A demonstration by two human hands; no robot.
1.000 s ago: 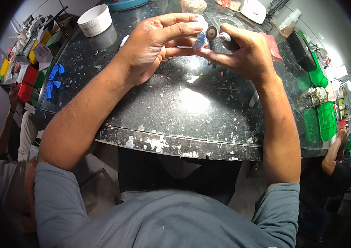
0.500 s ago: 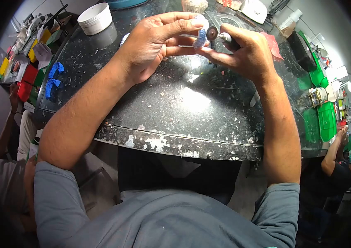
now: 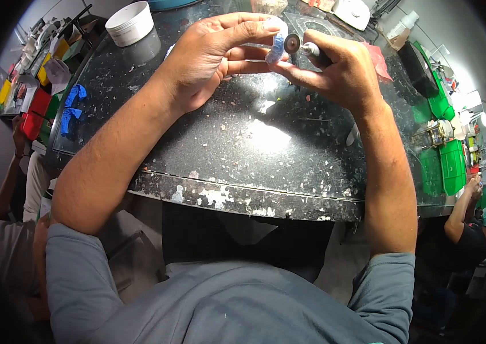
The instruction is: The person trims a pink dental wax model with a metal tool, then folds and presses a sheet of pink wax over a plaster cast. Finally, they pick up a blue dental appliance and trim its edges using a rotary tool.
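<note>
Between the thumb and fingertips of my left hand (image 3: 200, 60) is a small curved blue-and-white piece (image 3: 276, 51), which looks like a dental mould. My right hand (image 3: 346, 71) is wrapped round a rotary handpiece (image 3: 318, 56) with a dark body and a metal nose. At its tip sits a round brown cutting disc (image 3: 292, 43), its edge right beside the piece. One of my right fingers reaches under the piece, its tip close to the left fingertips. Part of the handpiece is hidden by my right hand.
Small debris dots the black worktable (image 3: 214, 143). A white tub (image 3: 130, 26) stands at the back left, above blue scraps (image 3: 73, 109). Red sheet (image 3: 377, 60) lies right of my hand, near green bins (image 3: 453, 166). Other people sit at both sides.
Both hands have shifted very slightly with the piece and the handpiece. The piece is turned a little, and the disc stays beside it.
</note>
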